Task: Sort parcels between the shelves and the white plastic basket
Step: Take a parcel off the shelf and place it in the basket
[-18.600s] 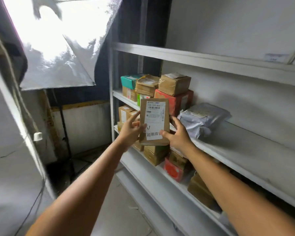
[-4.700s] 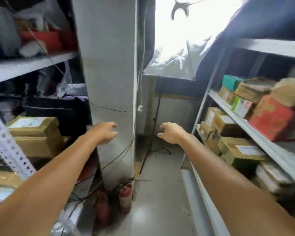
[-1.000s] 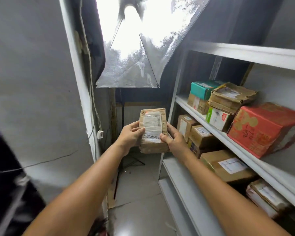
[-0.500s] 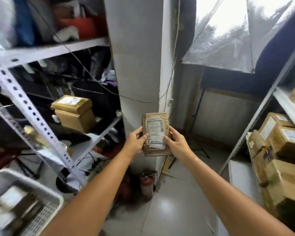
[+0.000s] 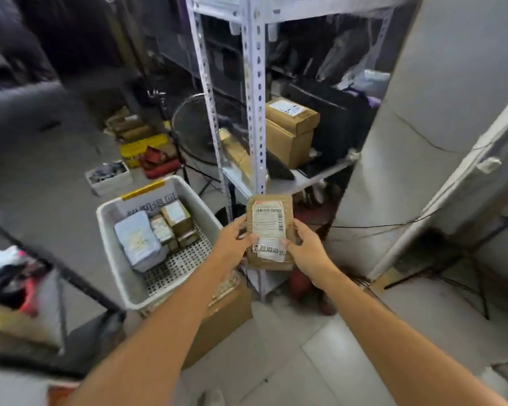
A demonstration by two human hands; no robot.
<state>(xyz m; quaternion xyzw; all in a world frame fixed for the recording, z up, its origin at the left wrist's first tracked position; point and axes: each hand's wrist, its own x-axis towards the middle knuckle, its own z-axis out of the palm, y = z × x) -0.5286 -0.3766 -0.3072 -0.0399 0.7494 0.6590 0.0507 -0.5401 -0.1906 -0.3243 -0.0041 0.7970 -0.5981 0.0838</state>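
Note:
I hold a small brown cardboard parcel [image 5: 269, 232] with a white shipping label in both hands, in front of me at mid-frame. My left hand [image 5: 233, 240] grips its left edge and my right hand [image 5: 304, 249] grips its right edge, thumbs on the label. The white plastic basket [image 5: 123, 276] sits low to the left of the parcel, resting on a brown carton [image 5: 223, 317]. Inside it lie a silver-grey padded parcel [image 5: 137, 240] and several small boxes [image 5: 175, 222].
A white perforated metal shelf rack [image 5: 254, 92] stands behind the parcel, with two stacked brown boxes [image 5: 289, 127] on it. A grey pillar [image 5: 408, 142] rises at right. A floor fan [image 5: 195, 127], a small white bin [image 5: 109, 177] and clutter lie beyond the basket. A red fire extinguisher [image 5: 301, 284] stands below.
My view has swung left and down, away from the right-hand shelves; the white basket is now near the parcel. Both hands keep the same grip on the parcel.

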